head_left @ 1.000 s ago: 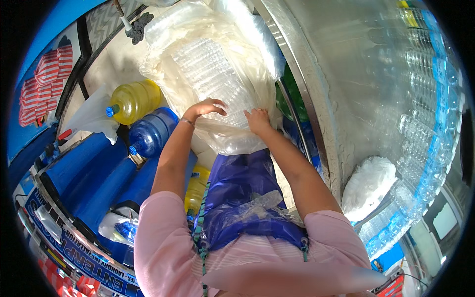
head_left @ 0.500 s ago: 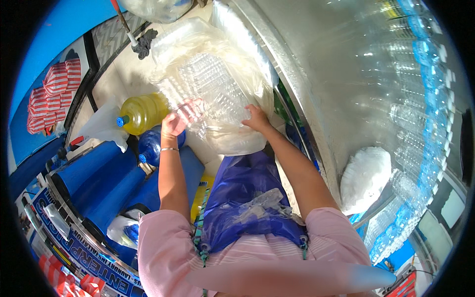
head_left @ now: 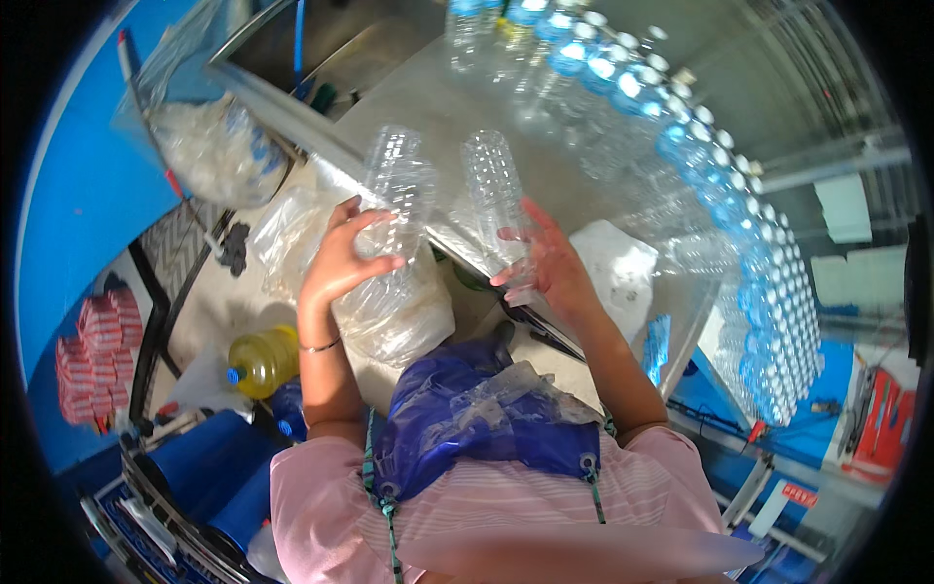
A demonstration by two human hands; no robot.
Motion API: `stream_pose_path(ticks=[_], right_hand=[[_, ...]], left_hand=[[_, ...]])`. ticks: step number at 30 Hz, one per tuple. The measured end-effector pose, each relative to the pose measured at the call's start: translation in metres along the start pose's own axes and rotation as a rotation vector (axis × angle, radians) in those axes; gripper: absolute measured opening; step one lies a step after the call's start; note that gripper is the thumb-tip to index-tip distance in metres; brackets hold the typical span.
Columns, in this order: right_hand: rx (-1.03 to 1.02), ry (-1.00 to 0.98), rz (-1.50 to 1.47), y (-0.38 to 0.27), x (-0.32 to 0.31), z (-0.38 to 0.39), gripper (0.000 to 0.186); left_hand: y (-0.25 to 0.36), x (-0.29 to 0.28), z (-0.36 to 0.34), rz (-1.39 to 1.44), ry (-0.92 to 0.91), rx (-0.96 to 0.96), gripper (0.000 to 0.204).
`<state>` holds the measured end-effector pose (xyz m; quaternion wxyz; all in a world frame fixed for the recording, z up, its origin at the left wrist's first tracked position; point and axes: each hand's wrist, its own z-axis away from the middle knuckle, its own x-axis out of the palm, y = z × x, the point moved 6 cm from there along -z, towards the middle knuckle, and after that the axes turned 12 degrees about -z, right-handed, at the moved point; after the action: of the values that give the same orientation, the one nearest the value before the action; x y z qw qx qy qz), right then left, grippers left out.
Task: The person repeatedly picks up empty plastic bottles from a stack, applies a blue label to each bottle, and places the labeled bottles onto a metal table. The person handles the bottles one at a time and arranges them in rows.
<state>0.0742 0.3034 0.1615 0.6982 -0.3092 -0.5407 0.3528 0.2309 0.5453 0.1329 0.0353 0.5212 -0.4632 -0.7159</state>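
Two clear, ridged plastic bottles are raised in front of me, over the near edge of a metal table. My left hand curves its thumb and fingers around the lower part of the left bottle. Around the lower part of the right bottle are the fingers of my right hand. Both bottles stand nearly upright in the view, a short gap apart. Beneath my left hand a large clear plastic bag bulges; its contents are hard to make out.
Many clear bottles with blue labels and white caps line the table's far and right sides. A crumpled white bag lies right of my right hand. At left are a yellow water jug, blue cylinders and a stuffed bag.
Both hands have come up out of the bag of bottles, and each now has one bottle. My view has turned right, toward the table and its rows of bottles.
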Motion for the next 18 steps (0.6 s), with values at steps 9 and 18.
stream_pose_path(ticks=[9, 18], right_hand=[[-0.372, 0.228, -0.29, -0.067, -0.102, 0.142, 0.062], [-0.551, 1.261, 0.479, -0.098, -0.268, 0.272, 0.061]], left_hand=[[0.098, 0.087, -0.079, -0.649, -0.066, -0.08, 0.067], [0.161, 0.117, -0.092, 0.006, -0.135, 0.039, 0.083]])
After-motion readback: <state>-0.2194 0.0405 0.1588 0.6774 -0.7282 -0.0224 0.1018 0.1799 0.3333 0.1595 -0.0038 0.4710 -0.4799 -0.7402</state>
